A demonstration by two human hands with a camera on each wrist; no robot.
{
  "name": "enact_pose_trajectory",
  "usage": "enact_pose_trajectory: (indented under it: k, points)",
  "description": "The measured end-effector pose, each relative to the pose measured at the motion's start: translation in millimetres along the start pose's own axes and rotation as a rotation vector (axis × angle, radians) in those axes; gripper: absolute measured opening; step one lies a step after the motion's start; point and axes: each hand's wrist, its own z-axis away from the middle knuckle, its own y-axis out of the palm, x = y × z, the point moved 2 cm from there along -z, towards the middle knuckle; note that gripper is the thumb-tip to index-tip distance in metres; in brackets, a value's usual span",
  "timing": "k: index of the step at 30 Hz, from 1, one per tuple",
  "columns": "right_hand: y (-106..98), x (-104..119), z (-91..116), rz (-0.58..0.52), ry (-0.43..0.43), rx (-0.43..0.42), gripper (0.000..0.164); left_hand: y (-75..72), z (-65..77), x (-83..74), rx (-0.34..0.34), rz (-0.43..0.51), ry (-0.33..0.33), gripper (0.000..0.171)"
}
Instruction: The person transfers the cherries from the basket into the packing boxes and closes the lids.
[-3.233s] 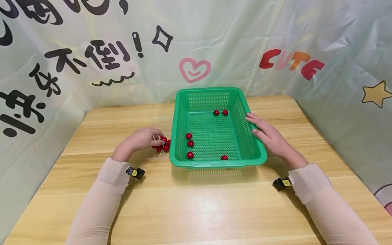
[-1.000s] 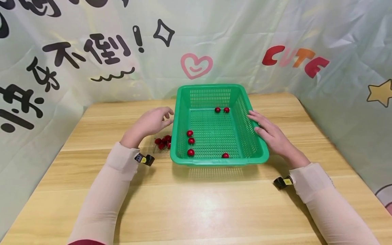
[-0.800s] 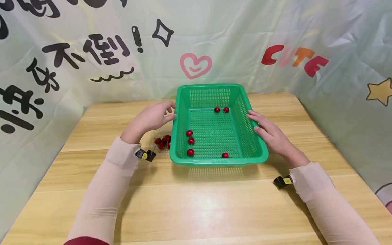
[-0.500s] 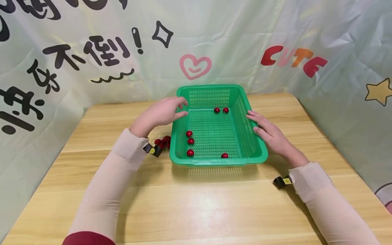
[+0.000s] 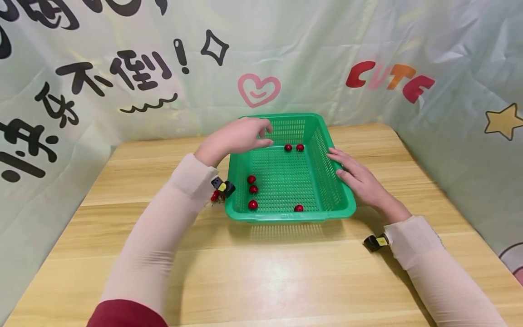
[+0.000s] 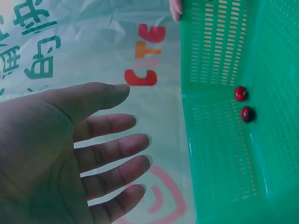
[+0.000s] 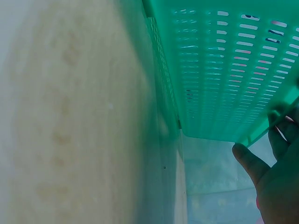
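Note:
In the head view my left hand [image 5: 242,135] hangs over the back left part of a green plastic basket [image 5: 292,216]. Its fingers are spread and relaxed, and the left wrist view shows an empty palm. My right hand [image 5: 361,178] rests on the basket's right rim, fingers extended along the edge and thumb against it. Inside, two red cherries [image 5: 294,147] sit near the back wall, three cherries [image 5: 253,189] line the left side, and one cherry [image 5: 298,208] lies at the front. More cherries [image 5: 214,196] are on the table left of the basket, mostly hidden by the left wrist's camera.
The basket stands on a light wooden table [image 5: 269,272] toward its back edge. Behind and beside it hangs a pale printed cloth [image 5: 302,54]. A small black camera [image 5: 224,186] sits on the left wrist, another camera [image 5: 375,243] on the right.
My left hand has left the cherries on the table, risen and moved right and away over the basket's left rim. The right hand has stayed on the rim.

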Motion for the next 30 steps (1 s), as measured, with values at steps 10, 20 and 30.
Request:
enact_pose_trajectory:
  k: [10,20,30]
  points:
    - [-1,1,1,0.001,-0.009,0.004,0.046,21.0,-27.9,-13.4,0.072,-0.037,-0.027,0.044]
    - [0,2,0,0.004,-0.001,-0.001,0.046,53.3,-36.7,-13.5,0.185,-0.067,-0.105,0.046]
    - [2,-1,1,0.018,0.004,0.001,0.045,76.0,-40.3,-12.7,0.267,-0.146,-0.123,0.051]
